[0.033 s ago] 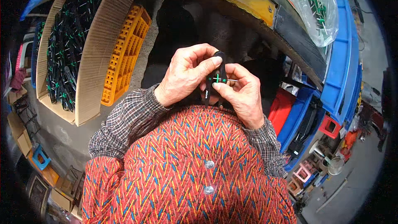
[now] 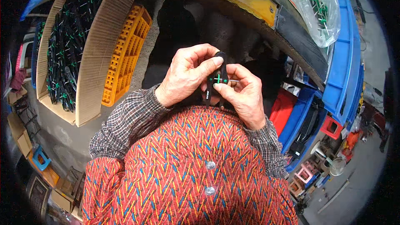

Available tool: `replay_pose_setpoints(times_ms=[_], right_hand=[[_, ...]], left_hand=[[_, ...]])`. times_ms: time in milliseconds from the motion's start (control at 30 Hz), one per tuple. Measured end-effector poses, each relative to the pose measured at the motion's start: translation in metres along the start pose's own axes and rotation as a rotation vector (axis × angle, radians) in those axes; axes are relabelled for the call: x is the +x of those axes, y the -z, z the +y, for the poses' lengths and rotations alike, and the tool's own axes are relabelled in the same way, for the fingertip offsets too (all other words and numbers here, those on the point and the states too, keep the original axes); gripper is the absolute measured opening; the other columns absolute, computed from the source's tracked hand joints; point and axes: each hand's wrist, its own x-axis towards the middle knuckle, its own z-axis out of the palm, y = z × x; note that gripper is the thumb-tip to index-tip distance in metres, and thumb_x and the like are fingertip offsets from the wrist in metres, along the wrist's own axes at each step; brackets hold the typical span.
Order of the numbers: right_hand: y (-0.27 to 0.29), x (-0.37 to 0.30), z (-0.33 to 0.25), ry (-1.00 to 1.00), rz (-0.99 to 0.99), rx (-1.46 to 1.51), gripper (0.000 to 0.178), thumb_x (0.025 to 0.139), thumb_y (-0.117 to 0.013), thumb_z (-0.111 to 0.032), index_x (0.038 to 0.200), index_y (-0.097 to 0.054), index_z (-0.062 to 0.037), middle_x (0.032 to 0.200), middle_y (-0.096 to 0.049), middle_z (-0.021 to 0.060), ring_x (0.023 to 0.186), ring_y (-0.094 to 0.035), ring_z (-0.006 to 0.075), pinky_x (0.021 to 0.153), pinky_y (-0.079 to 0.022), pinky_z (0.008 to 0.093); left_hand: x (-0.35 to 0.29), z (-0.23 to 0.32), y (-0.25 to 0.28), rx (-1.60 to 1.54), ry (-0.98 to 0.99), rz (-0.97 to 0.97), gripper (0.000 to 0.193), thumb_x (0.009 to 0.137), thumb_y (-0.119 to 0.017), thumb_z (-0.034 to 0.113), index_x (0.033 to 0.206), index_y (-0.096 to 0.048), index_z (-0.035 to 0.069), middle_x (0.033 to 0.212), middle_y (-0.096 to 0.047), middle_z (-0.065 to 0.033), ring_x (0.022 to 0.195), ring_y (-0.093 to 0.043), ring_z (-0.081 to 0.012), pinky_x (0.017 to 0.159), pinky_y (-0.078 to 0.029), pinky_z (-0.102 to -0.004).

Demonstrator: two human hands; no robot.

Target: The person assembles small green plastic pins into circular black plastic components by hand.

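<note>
In front of my chest, my left hand (image 2: pixel 183 75) is closed with thumb and fingers on the upper end of a black plastic clamp-like piece (image 2: pixel 209 86). My right hand (image 2: pixel 246 98) pinches a small green part with a metal pin (image 2: pixel 219 78) at the middle of that piece. The pin's silver end sticks out to the right, past my right fingers. Two black arms of the piece hang downward, and white lettering shows on one. My fingers hide part of where the green part and the black piece meet.
At left stands a cardboard box (image 2: pixel 102 54) full of similar black-and-green pieces, beside an orange plastic crate (image 2: pixel 125 58). A worn table edge (image 2: pixel 250 0) curves ahead. To the right are a clear bag (image 2: pixel 329 25) of green parts, blue bins (image 2: pixel 341 62) and a red bin (image 2: pixel 283 104).
</note>
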Motion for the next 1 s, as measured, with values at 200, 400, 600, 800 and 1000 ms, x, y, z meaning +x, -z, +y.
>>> replay_pose_setpoints(times_ms=[200,400,600,800,1000], right_hand=[[0.0049,-0.0009,-0.0014,-0.028,-0.030,-0.130,0.017,0.089,-0.063,-0.009,0.102,-0.061,0.0018,0.088,-0.068,0.0059,0.075,-0.061,0.0069,0.066,-0.051,0.0224],[0.0042,-0.0002,0.0018,-0.067,-0.026,-0.087,0.015,0.090,-0.062,-0.010,0.100,-0.061,0.0013,0.087,-0.068,0.0063,0.077,-0.062,0.0074,0.067,-0.051,0.0227],[0.0023,0.0007,0.0043,0.028,-0.019,-0.096,0.022,0.087,-0.064,-0.006,0.106,-0.058,0.0022,0.093,-0.068,0.0080,0.081,-0.065,0.0116,0.072,-0.052,0.0238],[0.0056,-0.0011,-0.0048,-0.005,-0.072,-0.252,0.017,0.088,-0.063,-0.008,0.102,-0.061,0.0022,0.088,-0.068,0.0079,0.079,-0.064,0.0094,0.070,-0.051,0.0222],[0.0008,0.0000,0.0019,-0.026,-0.045,-0.043,0.015,0.089,-0.062,-0.007,0.101,-0.061,0.0023,0.087,-0.068,0.0068,0.078,-0.062,0.0079,0.068,-0.050,0.0215]], left_hand=[[0.0008,0.0000,0.0015,0.029,-0.009,0.006,0.015,0.092,-0.061,0.015,0.094,-0.061,0.001,0.071,-0.059,0.0014,0.052,-0.051,-0.0022,0.043,-0.042,-0.0171],[0.0002,-0.0016,0.0005,0.027,-0.022,0.022,0.015,0.092,-0.060,0.016,0.094,-0.061,0.001,0.070,-0.059,0.0013,0.052,-0.051,-0.0019,0.043,-0.042,-0.0171],[0.0001,-0.0028,0.0011,0.008,-0.002,-0.007,0.014,0.093,-0.059,0.015,0.094,-0.061,0.001,0.071,-0.060,0.0014,0.053,-0.052,-0.0020,0.044,-0.043,-0.0169],[-0.0008,-0.0016,0.0002,-0.004,-0.003,0.014,0.014,0.092,-0.059,0.015,0.093,-0.061,0.001,0.071,-0.060,0.0013,0.053,-0.052,-0.0021,0.044,-0.043,-0.0169],[-0.0008,-0.0025,0.0020,0.025,-0.002,0.010,0.014,0.092,-0.060,0.015,0.094,-0.061,0.001,0.071,-0.060,0.0014,0.054,-0.052,-0.0017,0.044,-0.042,-0.0169]])
